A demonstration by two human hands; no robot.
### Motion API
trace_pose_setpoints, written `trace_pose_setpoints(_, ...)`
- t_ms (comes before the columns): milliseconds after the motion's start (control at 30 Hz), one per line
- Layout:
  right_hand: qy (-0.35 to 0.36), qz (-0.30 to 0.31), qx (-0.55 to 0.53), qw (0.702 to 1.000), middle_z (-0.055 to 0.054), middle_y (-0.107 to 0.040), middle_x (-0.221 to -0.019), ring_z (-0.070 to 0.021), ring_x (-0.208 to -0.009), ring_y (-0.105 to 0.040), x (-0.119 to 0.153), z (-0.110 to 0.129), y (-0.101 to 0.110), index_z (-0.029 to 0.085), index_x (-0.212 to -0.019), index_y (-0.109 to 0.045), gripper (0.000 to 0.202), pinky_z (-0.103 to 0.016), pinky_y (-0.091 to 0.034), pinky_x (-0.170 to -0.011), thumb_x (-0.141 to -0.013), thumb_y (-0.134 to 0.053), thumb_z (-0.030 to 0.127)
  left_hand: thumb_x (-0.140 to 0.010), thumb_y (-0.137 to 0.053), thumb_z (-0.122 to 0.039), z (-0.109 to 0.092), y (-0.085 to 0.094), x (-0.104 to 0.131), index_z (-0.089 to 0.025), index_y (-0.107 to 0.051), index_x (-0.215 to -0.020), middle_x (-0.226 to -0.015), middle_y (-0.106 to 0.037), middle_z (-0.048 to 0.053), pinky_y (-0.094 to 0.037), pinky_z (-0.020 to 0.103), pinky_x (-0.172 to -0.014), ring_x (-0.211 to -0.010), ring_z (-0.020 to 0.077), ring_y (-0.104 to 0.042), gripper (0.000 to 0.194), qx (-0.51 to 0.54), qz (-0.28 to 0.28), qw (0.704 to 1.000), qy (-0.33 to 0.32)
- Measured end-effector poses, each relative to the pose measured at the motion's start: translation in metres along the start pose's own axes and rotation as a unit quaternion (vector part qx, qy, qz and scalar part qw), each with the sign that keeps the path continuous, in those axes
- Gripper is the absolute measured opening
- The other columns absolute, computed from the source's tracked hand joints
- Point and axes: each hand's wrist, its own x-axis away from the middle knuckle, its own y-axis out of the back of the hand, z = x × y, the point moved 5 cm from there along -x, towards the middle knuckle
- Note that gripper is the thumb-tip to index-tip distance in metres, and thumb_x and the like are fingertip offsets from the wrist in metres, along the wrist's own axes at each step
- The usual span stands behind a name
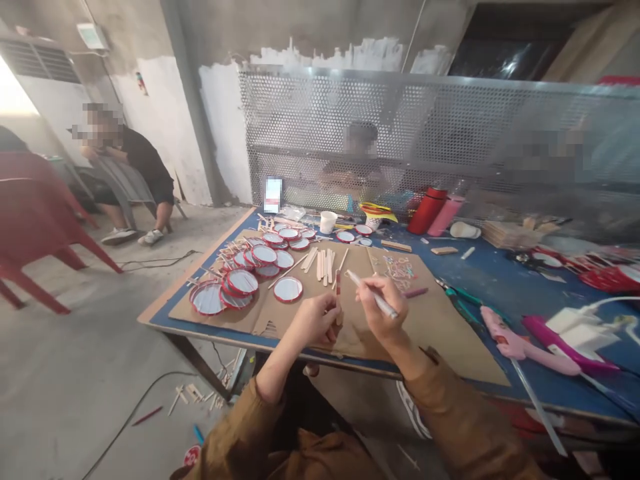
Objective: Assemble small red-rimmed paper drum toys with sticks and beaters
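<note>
My left hand (316,319) is closed around a flat wooden craft stick (339,287) with dark red marks, held upright over the cardboard sheet (430,333). In my right hand (383,312) is a slim white pen (355,278), gripped in a writing hold just right of the stick. Its tip points up and left, apart from the stick as far as I can see. Beyond my hands lie several plain craft sticks (326,265) and a pile of loose elastic bands (397,268). Red-rimmed round discs (288,289) are heaped to the left.
At right are a pink glue gun (520,347), green-handled pliers (463,303) and white chargers (575,327). A paper cup (328,222), a phone (273,194) and a red bottle (427,211) stand along the back, before a perforated metal screen (310,107). A person (135,160) sits far left.
</note>
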Motion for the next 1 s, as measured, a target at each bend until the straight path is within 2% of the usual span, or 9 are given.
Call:
trace_pose_setpoints(133,0.049,0.028,0.043,0.997,-0.001,-0.066,-0.068,-0.0134,-0.059,-0.062,0.0069,0.0094,-0.0058,0.020,-0.085,-0.059,0.006,-0.025,-0.049,-0.060,-0.085,-0.055,0.024,-0.079,-0.045,-0.026,0.0022,0.0002,-0.0007,-0.017,-0.051,-0.075,-0.048,-0.055,-0.004,-0.039,0.013,-0.034,-0.037,0.0083,-0.055,0.012,-0.004,0.000,1.000,-0.015)
trace_pose_setpoints(333,0.027,0.033,0.039,0.998,-0.001,-0.066,-0.071,-0.0135,-0.059,-0.063,0.0048,0.0066,-0.0071,0.021,-0.086,-0.058,0.005,-0.024,-0.049,-0.058,-0.086,-0.055,0.024,-0.079,-0.045,-0.026,0.0050,0.0012,-0.0022,-0.017,-0.052,-0.077,-0.048,-0.054,-0.004,-0.040,0.013,-0.033,-0.037,0.0091,-0.055,0.011,-0.008,0.001,1.000,-0.019)
trace_pose_setpoints(533,0.059,0.046,0.036,0.997,0.000,-0.066,-0.072,-0.0124,-0.060,-0.063,0.0045,0.0086,-0.0100,0.020,-0.088,-0.057,0.004,-0.023,-0.048,-0.059,-0.084,-0.057,0.020,-0.078,-0.045,-0.024,0.0004,0.0002,-0.0014,-0.018,-0.050,-0.074,-0.055,-0.058,-0.003,-0.042,0.015,-0.033,-0.040,0.0101,-0.057,0.009,-0.004,0.004,1.000,-0.013)
trace_pose_setpoints(833,0.076,0.050,0.050,0.995,-0.002,-0.067,-0.076,-0.0142,-0.067,-0.065,0.0044,0.0113,-0.0109,0.021,-0.088,-0.057,0.004,-0.025,-0.049,-0.063,-0.085,-0.055,0.020,-0.079,-0.045,-0.026,0.0000,0.0011,-0.0006,-0.018,-0.051,-0.076,-0.048,-0.054,-0.004,-0.040,0.014,-0.032,-0.037,0.0096,-0.054,0.010,-0.009,0.006,1.000,-0.011)
trace_pose_setpoints(1000,0.064,0.023,0.067,0.995,-0.001,-0.066,-0.073,-0.0133,-0.062,-0.063,0.0048,0.0078,-0.0089,0.021,-0.087,-0.058,0.003,-0.024,-0.049,-0.063,-0.085,-0.056,0.020,-0.079,-0.045,-0.025,-0.0014,0.0005,0.0006,-0.018,-0.050,-0.077,-0.048,-0.053,-0.005,-0.041,0.015,-0.032,-0.037,0.0106,-0.055,0.009,0.001,0.015,1.000,-0.008)
